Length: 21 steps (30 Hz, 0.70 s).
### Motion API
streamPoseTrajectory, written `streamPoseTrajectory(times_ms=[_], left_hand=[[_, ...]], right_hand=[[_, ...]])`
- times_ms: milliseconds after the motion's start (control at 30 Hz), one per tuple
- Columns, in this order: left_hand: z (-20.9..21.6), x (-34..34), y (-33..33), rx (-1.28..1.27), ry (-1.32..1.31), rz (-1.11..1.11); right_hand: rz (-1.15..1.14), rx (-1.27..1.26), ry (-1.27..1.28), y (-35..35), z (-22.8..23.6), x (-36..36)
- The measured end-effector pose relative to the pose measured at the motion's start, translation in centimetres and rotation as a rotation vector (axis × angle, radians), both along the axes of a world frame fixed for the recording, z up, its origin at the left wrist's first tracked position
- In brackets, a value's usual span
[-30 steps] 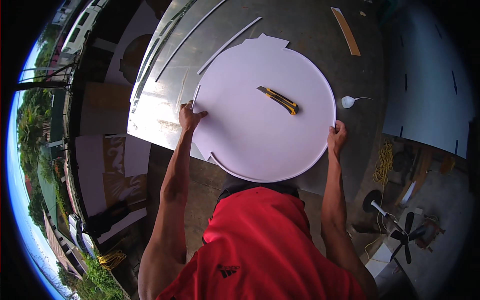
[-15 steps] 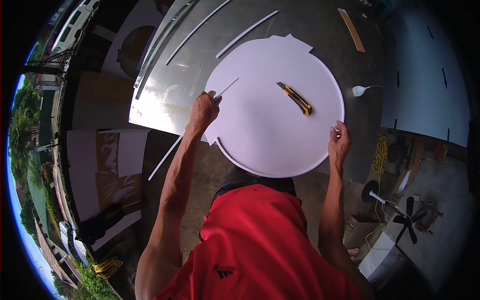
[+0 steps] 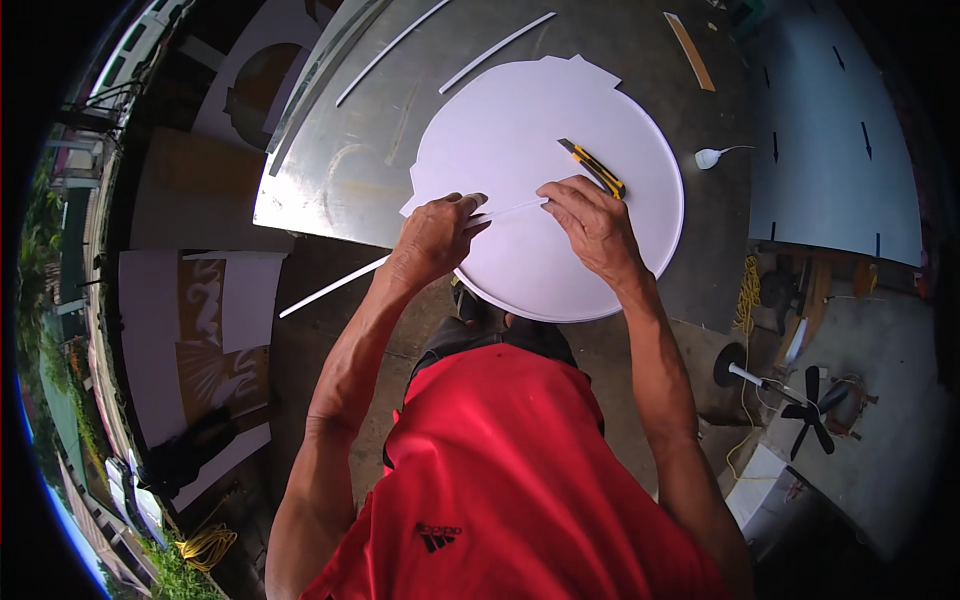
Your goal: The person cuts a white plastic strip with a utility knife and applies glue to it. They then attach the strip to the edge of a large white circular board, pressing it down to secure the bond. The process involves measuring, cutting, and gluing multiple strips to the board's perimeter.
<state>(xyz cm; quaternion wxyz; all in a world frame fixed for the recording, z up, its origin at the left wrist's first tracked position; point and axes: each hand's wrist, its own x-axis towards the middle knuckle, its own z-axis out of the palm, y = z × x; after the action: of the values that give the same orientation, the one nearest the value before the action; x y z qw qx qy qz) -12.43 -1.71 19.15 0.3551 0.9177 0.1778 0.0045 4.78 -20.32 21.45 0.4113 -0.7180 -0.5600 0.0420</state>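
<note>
Grips a long, thin white strip (image 3: 335, 287) in a mostly closed left hand (image 3: 438, 232) and pinches its far end between the thumb and bent fingers of the right hand (image 3: 592, 220). Holds it slantwise, from beyond the near-left edge of a grey sheet-metal tabletop (image 3: 330, 180) to above a large, flat, round white board (image 3: 560, 268) with a thin raised rim. Has a yellow-and-black utility knife (image 3: 593, 166) on the board just beyond the right hand, with two more narrow white strips (image 3: 497, 52) and a small white bottle (image 3: 708, 158) farther off on the metal.
</note>
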Motion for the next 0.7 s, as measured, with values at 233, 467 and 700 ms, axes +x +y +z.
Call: streamPoseTrajectory(times_ms=[233,467,700], left_hand=[[2.1,0.9,-1.7,-0.132,-0.314,-0.01],[2.5,2.5,-3.6,-0.134,-0.278,0.001],[1.2,3.6,-4.5,0.039,-0.308,-0.076]], right_hand=[[-0.041,-0.02,0.19,-2.4,0.0,1.1],[0.02,0.006,0.423,-4.2,0.8,3.2],[-0.077,-0.057,0.85,-5.9,-3.1,3.9]])
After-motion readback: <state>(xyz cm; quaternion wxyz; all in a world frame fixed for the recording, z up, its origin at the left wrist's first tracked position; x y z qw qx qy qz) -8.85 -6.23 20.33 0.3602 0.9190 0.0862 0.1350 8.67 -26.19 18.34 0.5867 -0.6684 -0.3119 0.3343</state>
